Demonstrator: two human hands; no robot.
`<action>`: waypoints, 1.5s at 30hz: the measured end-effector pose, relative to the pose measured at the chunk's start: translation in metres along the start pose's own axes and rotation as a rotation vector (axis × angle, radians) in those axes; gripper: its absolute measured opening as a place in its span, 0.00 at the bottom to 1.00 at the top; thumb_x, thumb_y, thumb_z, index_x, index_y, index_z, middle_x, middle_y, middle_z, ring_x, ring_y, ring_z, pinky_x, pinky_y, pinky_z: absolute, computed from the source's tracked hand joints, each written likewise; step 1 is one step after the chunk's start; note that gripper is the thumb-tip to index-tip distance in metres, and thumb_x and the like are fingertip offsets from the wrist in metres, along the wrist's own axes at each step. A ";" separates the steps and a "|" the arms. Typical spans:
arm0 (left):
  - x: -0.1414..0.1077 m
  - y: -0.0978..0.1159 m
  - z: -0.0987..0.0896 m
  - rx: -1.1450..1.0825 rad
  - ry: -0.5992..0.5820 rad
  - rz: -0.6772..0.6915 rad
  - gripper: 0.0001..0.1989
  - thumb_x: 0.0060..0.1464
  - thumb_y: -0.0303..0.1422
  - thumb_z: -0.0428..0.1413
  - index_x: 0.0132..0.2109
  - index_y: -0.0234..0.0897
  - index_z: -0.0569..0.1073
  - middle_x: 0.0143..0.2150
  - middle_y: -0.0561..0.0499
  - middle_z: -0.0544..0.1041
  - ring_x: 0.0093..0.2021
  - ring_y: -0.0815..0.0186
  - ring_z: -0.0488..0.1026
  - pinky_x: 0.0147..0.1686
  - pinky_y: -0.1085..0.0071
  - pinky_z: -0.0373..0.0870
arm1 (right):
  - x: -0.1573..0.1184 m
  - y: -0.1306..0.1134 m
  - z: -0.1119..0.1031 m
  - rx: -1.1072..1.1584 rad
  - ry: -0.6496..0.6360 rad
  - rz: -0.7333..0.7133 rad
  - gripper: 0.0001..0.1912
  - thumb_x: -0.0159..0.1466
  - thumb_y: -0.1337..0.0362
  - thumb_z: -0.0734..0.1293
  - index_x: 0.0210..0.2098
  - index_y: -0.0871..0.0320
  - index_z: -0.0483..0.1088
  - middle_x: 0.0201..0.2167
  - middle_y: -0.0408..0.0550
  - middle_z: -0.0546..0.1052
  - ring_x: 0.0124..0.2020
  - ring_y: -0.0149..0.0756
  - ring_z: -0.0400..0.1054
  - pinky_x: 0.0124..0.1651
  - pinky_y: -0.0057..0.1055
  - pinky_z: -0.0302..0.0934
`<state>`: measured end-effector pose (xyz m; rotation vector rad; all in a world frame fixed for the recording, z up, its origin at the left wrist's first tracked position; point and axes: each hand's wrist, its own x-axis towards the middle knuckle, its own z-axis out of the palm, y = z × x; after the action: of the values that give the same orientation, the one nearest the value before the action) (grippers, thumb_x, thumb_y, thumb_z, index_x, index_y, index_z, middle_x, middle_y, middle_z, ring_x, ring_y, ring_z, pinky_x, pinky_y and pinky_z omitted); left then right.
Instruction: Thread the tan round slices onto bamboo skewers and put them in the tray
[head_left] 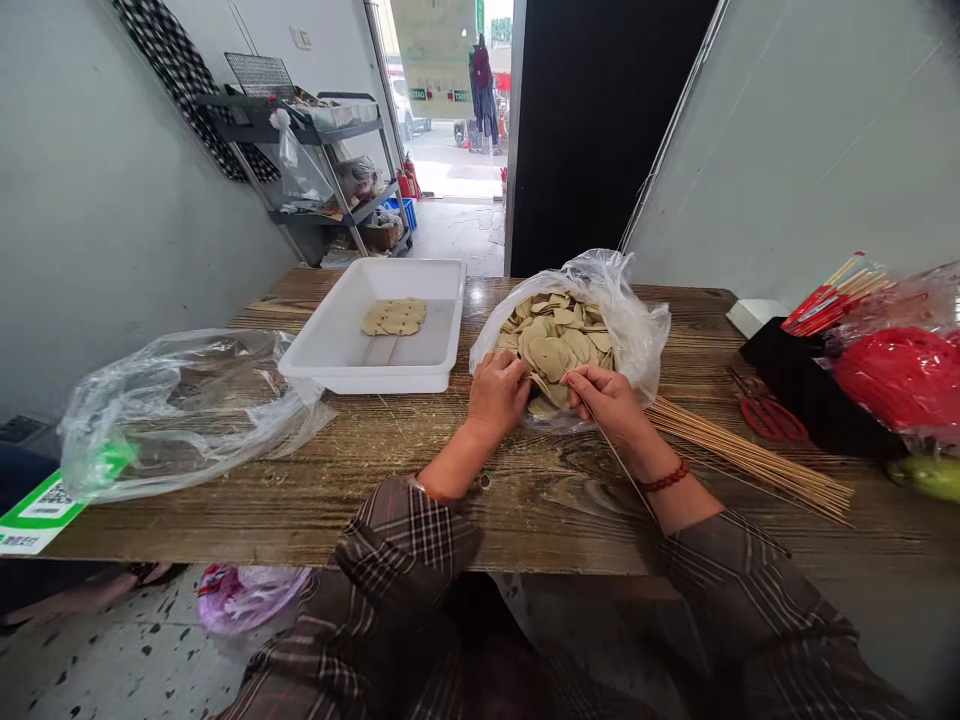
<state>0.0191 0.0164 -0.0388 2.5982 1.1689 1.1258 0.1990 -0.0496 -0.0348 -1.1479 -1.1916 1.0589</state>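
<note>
- Pinched together, the thumb and fingers of the right hand [611, 402] clamp a thin stick [621, 462], which slants back from them along the inner forearm.
- Its tip, beyond the pinch, is hard to make out against the tan pieces [551, 350]; its lower end is lost beside the sleeve [757, 570].
- Just left of this grip, the left hand [496, 392] curls inward, its back turned up; its fingertips are partly hidden, so one cannot tell whether they are clamped on a piece.
- Both forearms reach forward and converge, the right wrist (ringed with dark red beads) bent toward the left hand.
- Directly beyond the grip, the pieces fill a clear plastic bag [637, 330], whose near rim the hands partly cover.
- Right of the grip lies a bundle of sticks [750, 458], its far ends hidden near the right hand.
- Farther left and beyond, a white tray [367, 380] holds joined pieces [395, 316].
</note>
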 end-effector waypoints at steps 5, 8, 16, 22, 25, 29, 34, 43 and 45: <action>0.004 0.000 -0.001 -0.159 0.050 -0.088 0.06 0.49 0.24 0.54 0.29 0.38 0.66 0.32 0.49 0.72 0.38 0.62 0.69 0.42 0.65 0.65 | -0.005 -0.003 0.003 -0.048 -0.111 -0.016 0.20 0.62 0.46 0.65 0.31 0.58 0.69 0.28 0.45 0.78 0.19 0.26 0.67 0.18 0.22 0.55; 0.005 0.003 -0.006 -0.237 0.007 -0.159 0.06 0.48 0.24 0.53 0.28 0.38 0.65 0.29 0.52 0.69 0.33 0.66 0.66 0.35 0.69 0.63 | -0.005 -0.003 0.003 -0.083 -0.109 -0.034 0.21 0.63 0.44 0.64 0.32 0.57 0.69 0.36 0.50 0.80 0.23 0.29 0.71 0.19 0.24 0.59; 0.005 0.005 -0.014 -0.591 -0.042 -0.367 0.05 0.48 0.30 0.55 0.28 0.36 0.66 0.24 0.57 0.66 0.26 0.71 0.62 0.27 0.73 0.57 | 0.001 0.000 -0.003 -0.052 0.065 -0.032 0.23 0.60 0.42 0.65 0.32 0.57 0.66 0.41 0.51 0.80 0.27 0.31 0.74 0.21 0.23 0.62; 0.005 0.005 -0.015 -1.206 -0.092 -0.690 0.16 0.45 0.37 0.63 0.40 0.36 0.70 0.29 0.52 0.77 0.26 0.67 0.75 0.25 0.74 0.67 | -0.004 -0.002 -0.002 -0.107 0.140 -0.107 0.22 0.62 0.44 0.64 0.31 0.57 0.69 0.29 0.45 0.77 0.20 0.25 0.65 0.19 0.22 0.56; 0.006 0.005 -0.016 -1.347 -0.092 -0.751 0.23 0.38 0.36 0.68 0.43 0.33 0.73 0.32 0.49 0.80 0.28 0.66 0.77 0.26 0.74 0.70 | -0.010 -0.007 0.003 -0.097 0.142 -0.131 0.19 0.63 0.46 0.64 0.31 0.57 0.70 0.20 0.39 0.69 0.15 0.23 0.56 0.18 0.23 0.49; 0.006 0.006 -0.018 -1.423 -0.057 -0.786 0.23 0.34 0.35 0.70 0.39 0.31 0.74 0.32 0.50 0.80 0.27 0.70 0.75 0.28 0.75 0.72 | -0.020 -0.010 0.015 -0.148 0.031 -0.110 0.16 0.65 0.51 0.64 0.34 0.58 0.73 0.18 0.38 0.66 0.16 0.25 0.54 0.19 0.24 0.47; 0.004 0.009 -0.017 -1.394 -0.015 -0.741 0.21 0.34 0.35 0.70 0.35 0.32 0.72 0.30 0.52 0.78 0.27 0.71 0.74 0.29 0.74 0.72 | -0.026 -0.008 0.026 -0.304 -0.029 -0.127 0.13 0.64 0.58 0.63 0.37 0.59 0.76 0.19 0.40 0.67 0.19 0.28 0.56 0.21 0.26 0.49; 0.004 0.015 -0.019 -1.317 0.003 -0.700 0.16 0.39 0.34 0.67 0.34 0.34 0.70 0.28 0.54 0.76 0.25 0.72 0.73 0.29 0.75 0.71 | -0.025 -0.003 0.024 -0.447 0.022 -0.225 0.14 0.63 0.62 0.63 0.40 0.58 0.79 0.19 0.43 0.72 0.21 0.32 0.62 0.25 0.29 0.55; 0.004 0.016 -0.020 -1.311 0.018 -0.693 0.15 0.39 0.34 0.67 0.34 0.34 0.71 0.28 0.55 0.76 0.25 0.73 0.72 0.29 0.75 0.71 | -0.025 -0.002 0.024 -0.446 0.028 -0.218 0.14 0.63 0.62 0.63 0.41 0.58 0.79 0.18 0.42 0.71 0.20 0.32 0.62 0.25 0.29 0.55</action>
<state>0.0175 0.0034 -0.0163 1.0873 0.7500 1.1214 0.1729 -0.0723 -0.0359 -1.3267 -1.5398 0.6237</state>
